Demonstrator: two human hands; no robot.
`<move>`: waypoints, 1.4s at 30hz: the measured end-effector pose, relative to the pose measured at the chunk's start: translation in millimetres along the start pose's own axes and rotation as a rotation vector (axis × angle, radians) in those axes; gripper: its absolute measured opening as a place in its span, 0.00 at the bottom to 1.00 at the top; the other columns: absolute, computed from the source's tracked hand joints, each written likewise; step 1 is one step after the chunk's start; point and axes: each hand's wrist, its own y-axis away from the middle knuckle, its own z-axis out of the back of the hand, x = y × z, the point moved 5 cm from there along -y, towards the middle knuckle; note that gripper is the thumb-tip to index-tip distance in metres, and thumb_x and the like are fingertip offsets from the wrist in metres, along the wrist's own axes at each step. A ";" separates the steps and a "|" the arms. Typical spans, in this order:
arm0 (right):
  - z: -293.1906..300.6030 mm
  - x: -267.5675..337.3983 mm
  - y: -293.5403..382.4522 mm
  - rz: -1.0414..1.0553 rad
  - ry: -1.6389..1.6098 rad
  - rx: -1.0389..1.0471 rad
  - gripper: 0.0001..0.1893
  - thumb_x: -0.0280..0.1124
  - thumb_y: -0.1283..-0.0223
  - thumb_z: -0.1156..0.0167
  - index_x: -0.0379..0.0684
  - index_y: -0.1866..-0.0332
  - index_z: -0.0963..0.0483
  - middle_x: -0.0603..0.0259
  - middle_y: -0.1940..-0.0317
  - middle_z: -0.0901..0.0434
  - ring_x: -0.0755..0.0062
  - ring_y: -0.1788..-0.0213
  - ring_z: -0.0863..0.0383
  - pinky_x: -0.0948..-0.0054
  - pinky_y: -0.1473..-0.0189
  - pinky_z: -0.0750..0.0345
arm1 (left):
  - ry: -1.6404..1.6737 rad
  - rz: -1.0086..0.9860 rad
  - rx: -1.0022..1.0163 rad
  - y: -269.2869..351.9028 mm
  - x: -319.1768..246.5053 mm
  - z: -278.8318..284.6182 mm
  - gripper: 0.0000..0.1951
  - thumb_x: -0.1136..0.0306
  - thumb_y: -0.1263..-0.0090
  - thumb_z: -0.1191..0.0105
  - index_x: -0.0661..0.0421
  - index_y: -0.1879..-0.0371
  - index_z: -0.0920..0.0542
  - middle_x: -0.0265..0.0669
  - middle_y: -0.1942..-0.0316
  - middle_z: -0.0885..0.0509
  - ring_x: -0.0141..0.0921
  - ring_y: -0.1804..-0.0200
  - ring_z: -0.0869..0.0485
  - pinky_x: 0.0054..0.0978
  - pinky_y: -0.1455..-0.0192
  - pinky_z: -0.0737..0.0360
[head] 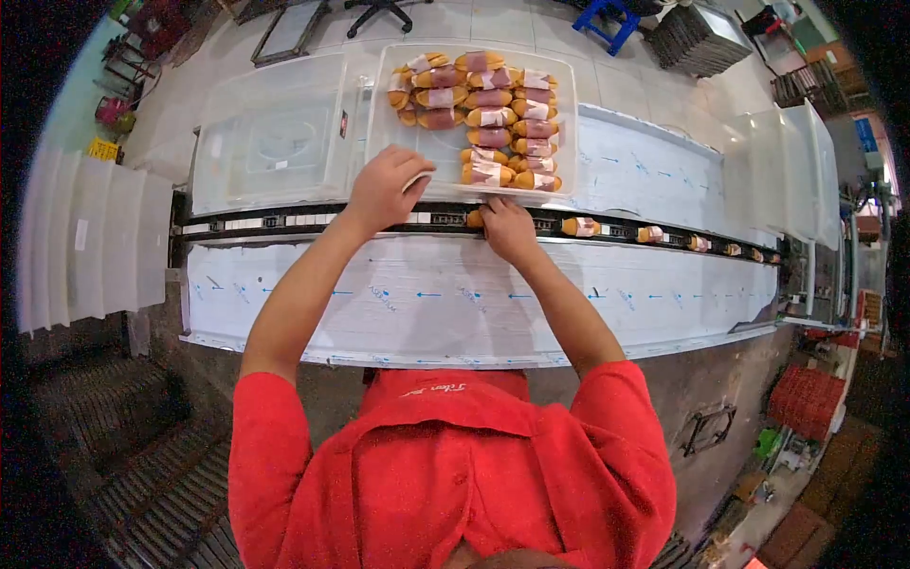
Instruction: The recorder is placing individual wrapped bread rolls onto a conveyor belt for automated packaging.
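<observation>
My right hand (510,229) is at the conveyor track (313,219), its fingers on an orange-brown bread roll (474,218) that they partly hide. My left hand (389,183) hangs over the near left corner of a clear plastic bin (378,128). Between its thumb and fingers shows a thin pale strip (418,179), which looks like paper. Inside the bin, rows of banded rolls (490,116) fill the middle and right, with a shorter group at the far left. To the right of my right hand, several spaced rolls (581,227) with printed bands lie along the track.
Another clear bin (270,149) stands left of the filled one. Stacked plastic bins rise at the left (92,242) and right (782,171) ends. Film-covered metal worktop (426,299) runs between me and the track. A blue stool (608,25) stands on the floor beyond.
</observation>
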 end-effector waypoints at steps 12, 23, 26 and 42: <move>120.0 -11.1 50.9 -0.006 -0.345 -0.331 0.12 0.27 0.54 0.30 0.45 0.62 0.22 0.63 0.63 0.21 0.60 0.58 0.21 0.63 0.59 0.20 | 0.123 0.134 0.695 -86.5 17.1 -140.2 0.17 0.61 0.50 0.32 0.56 0.62 0.15 0.45 0.62 0.13 0.46 0.57 0.15 0.39 0.53 0.19; 150.1 -84.5 -25.5 0.107 -0.104 -0.260 0.11 0.31 0.52 0.30 0.45 0.61 0.19 0.64 0.65 0.19 0.59 0.60 0.21 0.62 0.53 0.22 | 0.355 0.507 0.472 -66.5 38.5 -93.8 0.17 0.59 0.30 0.45 0.56 0.49 0.19 0.38 0.62 0.15 0.29 0.61 0.18 0.27 0.62 0.22; 119.3 -93.9 -55.3 0.186 -0.188 0.184 0.11 0.30 0.53 0.32 0.43 0.62 0.18 0.60 0.61 0.15 0.54 0.56 0.19 0.59 0.50 0.23 | 0.916 0.772 0.276 -37.1 31.9 -50.2 0.18 0.56 0.19 0.60 0.54 0.43 0.22 0.32 0.62 0.15 0.24 0.65 0.20 0.22 0.64 0.23; 139.5 -80.0 -71.8 0.083 -0.307 0.039 0.17 0.35 0.54 0.31 0.38 0.58 0.22 0.48 0.59 0.19 0.48 0.52 0.20 0.57 0.50 0.22 | 0.107 0.525 0.172 173.5 89.4 35.0 0.24 0.71 0.37 0.38 0.56 0.39 0.23 0.45 0.46 0.18 0.38 0.47 0.19 0.33 0.44 0.23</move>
